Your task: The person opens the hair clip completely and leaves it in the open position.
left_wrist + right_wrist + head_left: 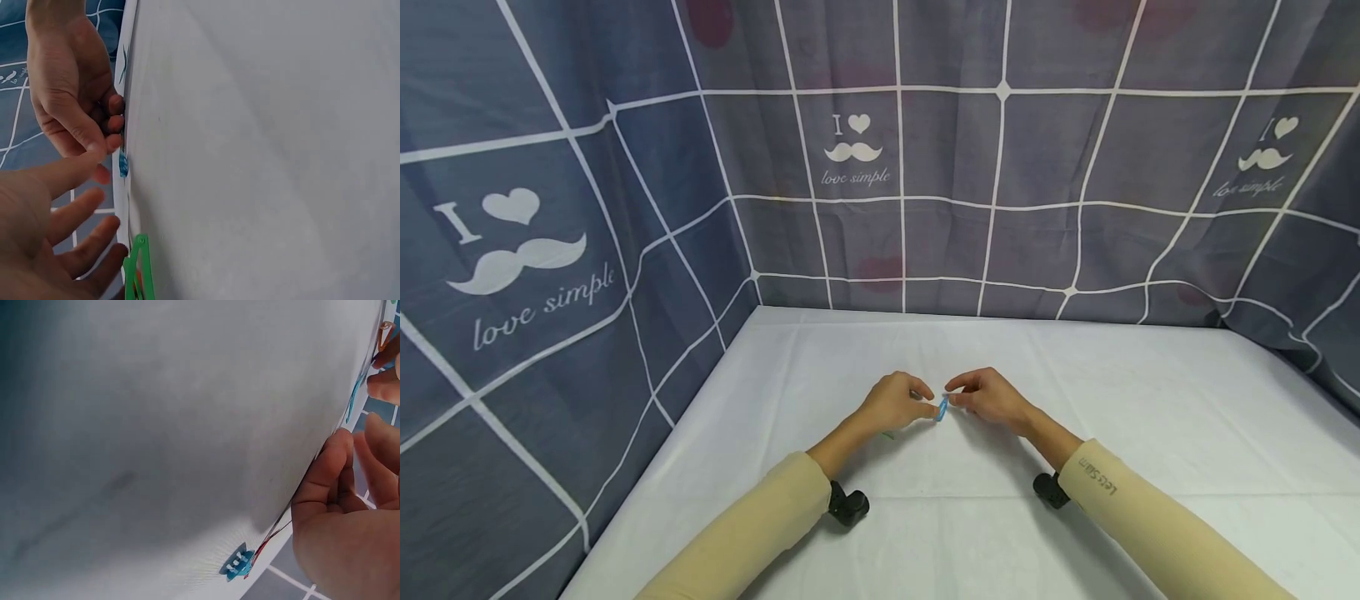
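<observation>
In the head view a small blue strip (942,407) stands between my two hands, just above the white table. My right hand (992,397) pinches its upper end with thumb and index finger. The left hand (895,403) reaches it with the thumb tip, while the index finger stays apart from the thumb. The left wrist view shows the strip, crinkled and shiny (123,164), beside the meeting fingertips; the left fingers are spread there. Below them is a green clip-like piece (142,269). The exact contact on the strip is partly hidden by fingers.
A small blue piece with white parts and red strands (237,562) lies near the right hand in the right wrist view. An orange looped piece (385,335) shows near the left hand. Checked dark curtains (955,167) stand behind the white-covered table (940,533).
</observation>
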A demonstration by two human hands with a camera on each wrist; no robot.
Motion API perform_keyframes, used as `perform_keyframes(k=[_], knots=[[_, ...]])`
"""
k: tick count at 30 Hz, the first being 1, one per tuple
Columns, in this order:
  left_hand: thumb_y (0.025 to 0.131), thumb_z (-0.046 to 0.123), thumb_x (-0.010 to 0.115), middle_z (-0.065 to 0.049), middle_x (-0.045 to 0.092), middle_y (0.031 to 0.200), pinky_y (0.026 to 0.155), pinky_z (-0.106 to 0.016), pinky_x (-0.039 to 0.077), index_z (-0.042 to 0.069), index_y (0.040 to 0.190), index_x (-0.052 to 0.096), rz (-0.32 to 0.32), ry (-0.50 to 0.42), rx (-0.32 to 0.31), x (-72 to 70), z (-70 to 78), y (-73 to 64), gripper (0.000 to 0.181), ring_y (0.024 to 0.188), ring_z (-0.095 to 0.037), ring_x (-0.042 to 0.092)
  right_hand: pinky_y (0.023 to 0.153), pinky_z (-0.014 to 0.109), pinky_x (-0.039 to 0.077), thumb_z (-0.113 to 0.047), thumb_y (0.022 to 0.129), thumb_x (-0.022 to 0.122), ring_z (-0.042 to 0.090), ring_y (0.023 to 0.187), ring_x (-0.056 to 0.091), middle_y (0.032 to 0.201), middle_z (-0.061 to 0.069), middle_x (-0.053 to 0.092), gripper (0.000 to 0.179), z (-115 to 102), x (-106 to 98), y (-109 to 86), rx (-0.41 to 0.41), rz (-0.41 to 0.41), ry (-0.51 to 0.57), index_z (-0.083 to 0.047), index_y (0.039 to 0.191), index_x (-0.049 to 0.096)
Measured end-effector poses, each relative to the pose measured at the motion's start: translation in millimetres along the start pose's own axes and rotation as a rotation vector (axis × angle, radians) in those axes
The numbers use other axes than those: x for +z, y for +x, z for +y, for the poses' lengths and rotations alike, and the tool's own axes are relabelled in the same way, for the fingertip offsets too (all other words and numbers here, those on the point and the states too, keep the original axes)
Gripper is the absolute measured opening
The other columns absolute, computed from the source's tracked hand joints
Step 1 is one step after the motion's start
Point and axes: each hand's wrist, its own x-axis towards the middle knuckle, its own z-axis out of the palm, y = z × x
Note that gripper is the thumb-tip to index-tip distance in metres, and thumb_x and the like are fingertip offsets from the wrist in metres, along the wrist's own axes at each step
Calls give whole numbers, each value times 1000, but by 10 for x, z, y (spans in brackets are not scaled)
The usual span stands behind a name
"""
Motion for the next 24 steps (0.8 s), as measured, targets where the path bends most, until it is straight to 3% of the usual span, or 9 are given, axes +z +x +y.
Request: perform_keyframes(k=[4,9,14,20,24], knots=[[84,25,80,-4,71,108,84,-37,51,7,104,76,-22,65,29,21,6,10,28,103,-21,63,61,27,39,-4,91,65,16,69,47,78,8,60,28,1,9,0,4,-13,-30,6,117,68],[83,25,80,-1,73,107,84,-35,50,7,104,77,-27,148,39,43,19,14,28,105,-20,64,61,27,36,-2,90,65,15,69,44,76,5,58,28,-6,17,4,-10,-30,-61,7,117,68],[84,25,79,1,72,108,79,-32,50,8,104,77,-29,196,24,47,28,19,26,104,-20,63,62,26,37,1,87,66,14,70,45,73,3,57,27,-18,31,14,-28,-33,-68,8,113,69],[84,23,80,1,72,105,65,-27,47,11,96,79,-19,218,22,55,28,39,17,89,-13,60,65,27,40,2,84,68,13,70,49,73,3,59,21,-17,38,3,-39,-15,-74,7,105,71],[84,21,80,1,71,105,63,-26,46,12,93,80,-19,217,20,62,32,36,13,85,-11,57,64,27,40,4,83,69,14,70,49,73,4,59,14,-10,41,-2,-33,2,-98,4,96,72]])
